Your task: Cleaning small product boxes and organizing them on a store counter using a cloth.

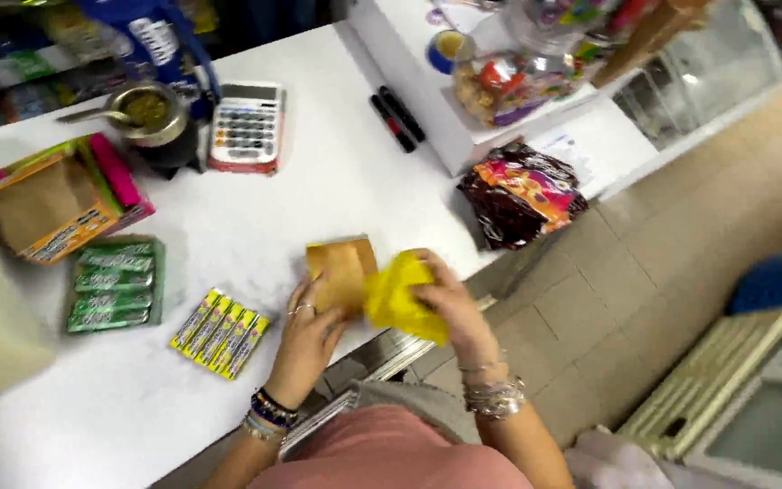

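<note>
Left hand steadying small brown paper bag at white worktop edge, fingers grasping its side, right hand fingers clenched on crumpled yellow wrapper beside bag, yellow candy packs near left wrist, calculator well apart.

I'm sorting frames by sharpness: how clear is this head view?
Head view: bright and even, but motion-blurred throughout; the yellow bag at the right hand smears most, the left hand on the brown paper bag is soft; calculator keys barely resolve.
</note>
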